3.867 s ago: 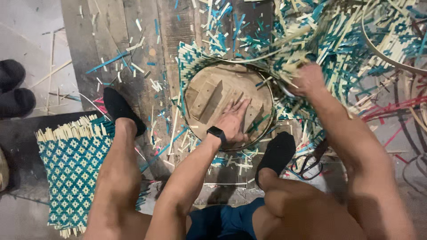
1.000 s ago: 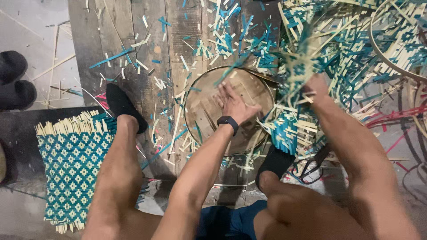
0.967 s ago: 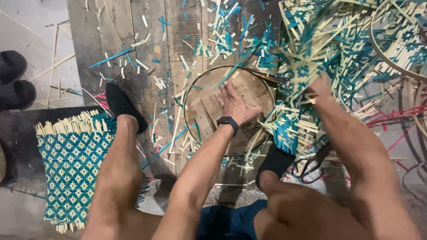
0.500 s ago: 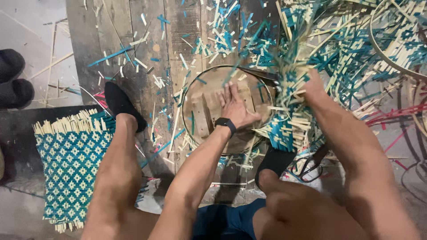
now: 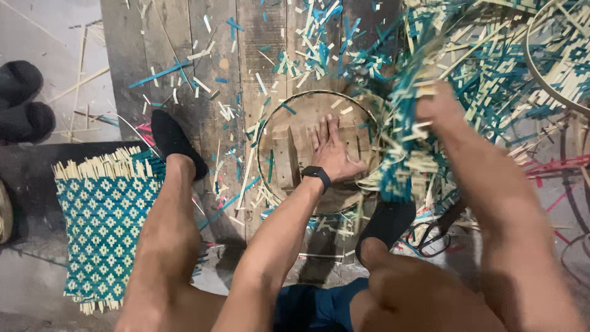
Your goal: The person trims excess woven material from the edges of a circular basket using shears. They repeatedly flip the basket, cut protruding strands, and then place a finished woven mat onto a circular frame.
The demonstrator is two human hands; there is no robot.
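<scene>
Fingers [image 5: 324, 132] of our left hand [image 5: 332, 154] spread flat on wooden form [image 5: 289, 166]; right hand [image 5: 439, 104] grips woven strips [image 5: 399, 166] at 3 o'clock, touching rim.

Black wristband [image 5: 316, 176], black socks [image 5: 175, 141], blue shorts [image 5: 316, 305]

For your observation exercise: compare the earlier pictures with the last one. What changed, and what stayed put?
The right hand has lifted the woven blue-and-cream mat up off the round wooden form. The left hand stays flat on the form; the finished mat lies unmoved.
</scene>
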